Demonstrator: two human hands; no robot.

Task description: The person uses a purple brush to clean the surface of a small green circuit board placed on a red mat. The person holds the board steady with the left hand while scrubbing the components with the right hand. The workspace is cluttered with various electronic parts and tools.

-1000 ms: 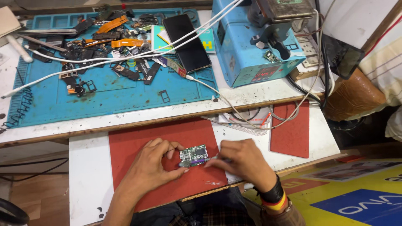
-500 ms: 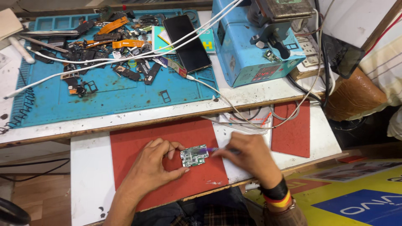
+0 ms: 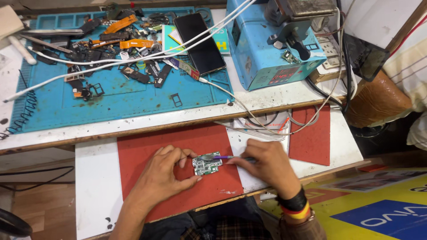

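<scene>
Head cam is looking down at a small green circuit board [image 3: 207,163] sitting on the red mat [image 3: 147,155], lower middle of the frame. Left hand [image 3: 165,175] is pinching the board by its left and bottom edges, fingers curled around it, so it's grasping the board and keeping it flat on the mat. Right hand [image 3: 267,162] is clenched around a thin purple-handled tool [image 3: 224,157], tip resting on the board's upper right corner.

My guess is the step here is working on that one corner, probing or lifting something tiny; can't make out which part. Next move probably needs the left hand holding the board dead steady while the tool tip goes in with light pressure, since a slip could scrape nearby components.

Compared to a second ago, the right hand is sitting a bit further right and the tool shaft is showing more clearly; the board looks barely shifted.

Further out: blue work mat [image 3: 111,100] upper left, littered with phone parts, a black phone [image 3: 204,42] at upper middle, and a blue machine [image 3: 271,49] with white cables [image 3: 133,58] trailing across.
</scene>
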